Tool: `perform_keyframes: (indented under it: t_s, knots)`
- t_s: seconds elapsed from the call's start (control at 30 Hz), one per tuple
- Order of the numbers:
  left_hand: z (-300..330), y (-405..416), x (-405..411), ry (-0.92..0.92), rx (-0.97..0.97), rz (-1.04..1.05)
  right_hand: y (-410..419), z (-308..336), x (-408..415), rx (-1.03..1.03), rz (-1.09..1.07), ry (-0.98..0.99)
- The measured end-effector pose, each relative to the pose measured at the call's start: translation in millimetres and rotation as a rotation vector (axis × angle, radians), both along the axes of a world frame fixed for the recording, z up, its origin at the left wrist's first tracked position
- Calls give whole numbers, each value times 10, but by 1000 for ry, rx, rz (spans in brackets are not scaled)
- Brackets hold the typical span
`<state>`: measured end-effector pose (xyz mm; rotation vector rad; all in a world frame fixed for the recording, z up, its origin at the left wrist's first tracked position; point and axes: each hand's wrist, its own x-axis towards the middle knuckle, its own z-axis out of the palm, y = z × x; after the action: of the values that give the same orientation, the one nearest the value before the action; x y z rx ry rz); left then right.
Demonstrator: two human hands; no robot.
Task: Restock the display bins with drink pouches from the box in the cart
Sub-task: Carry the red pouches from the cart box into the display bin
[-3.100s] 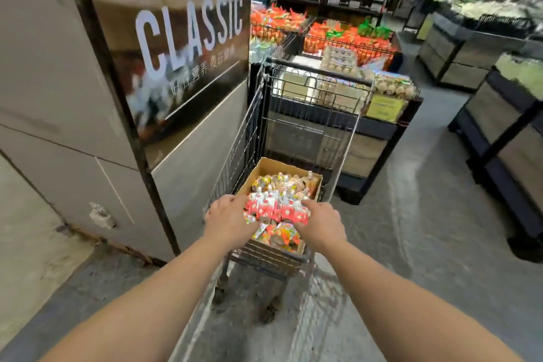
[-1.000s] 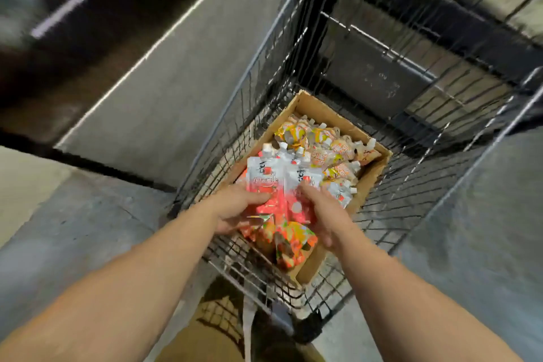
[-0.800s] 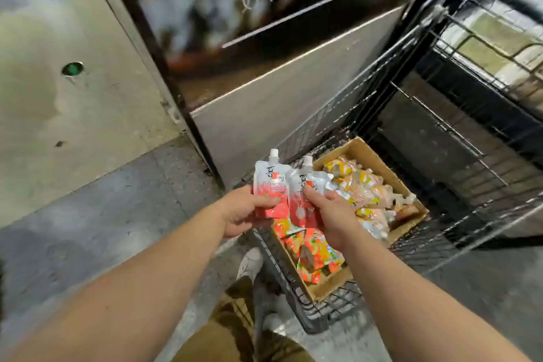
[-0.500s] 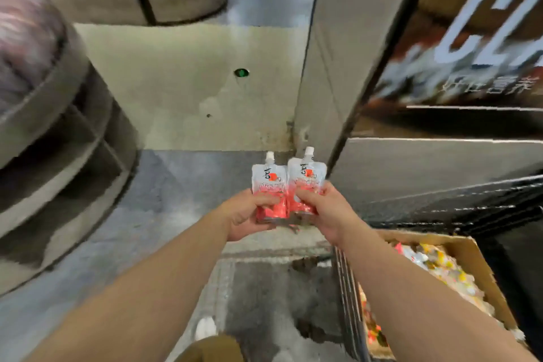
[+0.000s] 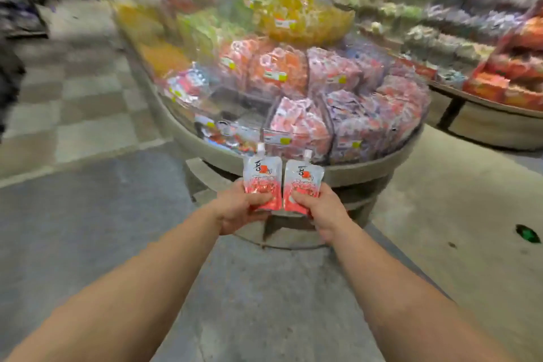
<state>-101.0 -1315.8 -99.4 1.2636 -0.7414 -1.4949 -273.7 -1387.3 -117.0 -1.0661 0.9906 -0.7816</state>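
My left hand (image 5: 239,210) grips a white and red drink pouch (image 5: 261,178) upright by its lower part. My right hand (image 5: 320,210) grips a second matching pouch (image 5: 302,182) right beside it, their edges touching. Both pouches are held out in front of a round tiered display stand (image 5: 361,175) whose clear bins (image 5: 299,126) hold piles of similar red, pink, orange and yellow pouches. One front bin (image 5: 232,132) left of the pouches looks nearly bare. The cart and its box are out of view.
The picture is blurred by motion. A second display stand (image 5: 499,114) with red packs curves away at the right. Grey concrete floor (image 5: 88,229) lies to the left and under my arms, and a green mark (image 5: 527,233) sits on the floor at right.
I have turned away from the cart and pillar, carrying the two pouches. The round display stand now fills the view ahead. Both hands hold their pouches as before.
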Motion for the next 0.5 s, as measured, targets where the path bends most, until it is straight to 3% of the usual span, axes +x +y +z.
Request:
perform_keyframes:
  t_s: [0.23,0.5]
  knots:
    - [306,31,1971,-44,-60,307,-431,299,2393,-57,382,-80]
    - [258,-794,3215,-101,-83,435,-1400,240,3906,-31,520,-100]
